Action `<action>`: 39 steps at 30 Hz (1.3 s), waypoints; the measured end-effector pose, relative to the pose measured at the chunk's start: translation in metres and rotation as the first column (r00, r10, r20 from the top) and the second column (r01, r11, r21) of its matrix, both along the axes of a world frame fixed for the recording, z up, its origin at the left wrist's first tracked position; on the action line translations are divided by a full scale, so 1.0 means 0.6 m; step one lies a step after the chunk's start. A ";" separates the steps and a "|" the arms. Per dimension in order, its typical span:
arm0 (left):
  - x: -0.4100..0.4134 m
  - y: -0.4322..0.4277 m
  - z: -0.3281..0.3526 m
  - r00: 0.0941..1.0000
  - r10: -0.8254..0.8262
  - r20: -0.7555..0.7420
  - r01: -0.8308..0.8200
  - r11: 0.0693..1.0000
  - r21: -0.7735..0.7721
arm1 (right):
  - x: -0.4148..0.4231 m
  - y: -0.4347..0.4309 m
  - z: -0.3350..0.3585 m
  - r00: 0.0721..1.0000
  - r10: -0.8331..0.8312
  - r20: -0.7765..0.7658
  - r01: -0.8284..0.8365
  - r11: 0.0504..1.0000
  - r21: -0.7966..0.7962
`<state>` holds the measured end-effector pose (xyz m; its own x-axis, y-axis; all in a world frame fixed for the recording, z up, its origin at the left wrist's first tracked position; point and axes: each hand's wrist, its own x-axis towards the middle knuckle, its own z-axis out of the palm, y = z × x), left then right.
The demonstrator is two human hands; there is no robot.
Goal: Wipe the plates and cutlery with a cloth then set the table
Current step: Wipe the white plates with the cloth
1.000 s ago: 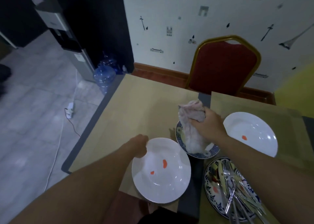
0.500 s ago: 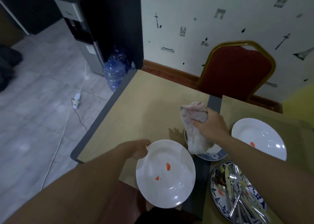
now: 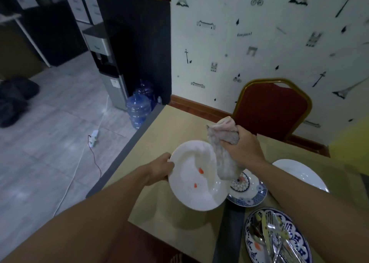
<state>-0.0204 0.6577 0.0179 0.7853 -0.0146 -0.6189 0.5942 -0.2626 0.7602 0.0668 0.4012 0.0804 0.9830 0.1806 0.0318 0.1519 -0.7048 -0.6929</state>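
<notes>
We hold the white plate (image 3: 196, 174) tilted above the table (image 3: 179, 127), left hand (image 3: 159, 169) gripping its rim, so its orange-spotted face turns to the cloth (image 3: 223, 159) clenched in our right hand (image 3: 242, 149). Four plates: another white plate (image 3: 299, 174), a small blue plate (image 3: 253, 196), a blue plate (image 3: 297, 234) heaped with cutlery (image 3: 277, 236). One cloth.

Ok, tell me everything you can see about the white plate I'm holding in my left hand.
The round white glossy plate, ceramic by its look, is held above the tan table, tilted. The left hand grips its left rim. Two small orange-red specks mark its face. The crumpled pale cloth, gripped in the right hand, hangs across its upper right rim.
</notes>
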 end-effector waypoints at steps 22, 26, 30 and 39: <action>0.104 -0.113 0.185 0.798 0.410 0.441 -0.373 0.912 -0.172 | -0.026 0.030 0.110 0.910 0.396 -0.126 -0.415 0.875 -0.247; 0.093 -0.122 0.185 0.769 0.426 0.476 -0.388 0.904 -0.181 | -0.020 0.026 0.112 0.887 0.429 -0.174 -0.462 0.807 -0.367; 0.100 -0.123 0.187 0.764 0.394 0.512 -0.364 0.917 -0.162 | -0.002 0.033 0.100 0.941 0.338 -0.006 -0.298 0.820 -0.488; 0.113 -0.135 0.220 0.646 0.396 0.652 -0.444 0.890 -0.100 | 0.024 0.031 0.106 0.998 -0.043 0.053 0.057 0.948 -0.313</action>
